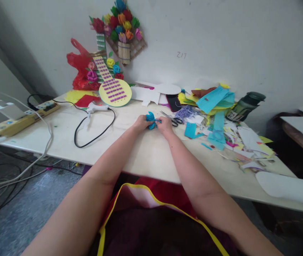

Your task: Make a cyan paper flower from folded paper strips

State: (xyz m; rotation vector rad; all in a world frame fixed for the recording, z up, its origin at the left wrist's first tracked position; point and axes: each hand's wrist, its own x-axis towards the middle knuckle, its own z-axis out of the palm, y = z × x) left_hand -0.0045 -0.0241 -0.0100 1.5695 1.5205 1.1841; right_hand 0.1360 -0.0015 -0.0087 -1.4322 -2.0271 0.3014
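Note:
Between my two hands, above the white table, is a blue crepe paper flower (150,116). My left hand (141,123) is closed on its left side, fingers pinching the petals. On the other side my right hand (165,125) pinches a thin twisted blue end of the flower. The fingertips partly cover it, so its full shape is hidden. Just right of my right hand lie scissors (177,121) with black handles. Cut blue paper pieces (190,130) are a little farther right.
A white glue gun (95,107) with a black cord lies left, near a power strip (23,119). Paper scraps (247,140) cover the right side, with a dark jar (245,106) behind. A yellow paper guitar (115,93) leans at the back beside a phone (173,102).

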